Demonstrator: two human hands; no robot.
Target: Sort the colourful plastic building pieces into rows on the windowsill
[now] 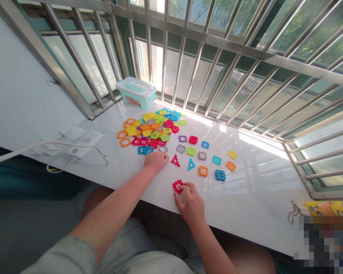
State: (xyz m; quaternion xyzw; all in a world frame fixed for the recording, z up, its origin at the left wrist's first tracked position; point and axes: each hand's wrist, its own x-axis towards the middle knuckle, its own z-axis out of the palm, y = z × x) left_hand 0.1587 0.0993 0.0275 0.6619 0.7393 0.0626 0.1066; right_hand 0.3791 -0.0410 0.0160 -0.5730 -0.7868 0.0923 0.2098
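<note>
My right hand (pixel 192 202) pinches a red square interlocking plastic tile (pixel 177 186) with a window-like lattice, close to the table's front edge. My left hand (pixel 156 161) is closed, knuckles up, at the near edge of a mixed pile of coloured tiles (pixel 147 127). A grey tile (pixel 162 148) and a blue tile (pixel 145 150) lie right beside its fingers; whatever is under the fingers is hidden. Between and beyond the hands are a red triangle (pixel 175 160), a blue triangle (pixel 191 164), an orange square (pixel 203 171) and a lime square (pixel 191 151).
More loose tiles lie to the right, among them a stacked-looking blue one (pixel 220 175). A lidded teal box (pixel 137 92) stands in the back corner by the metal bars (pixel 188 72). At left, a white power strip (pixel 85 144) with cables and crumpled tissues rests on the white table (pixel 246 213).
</note>
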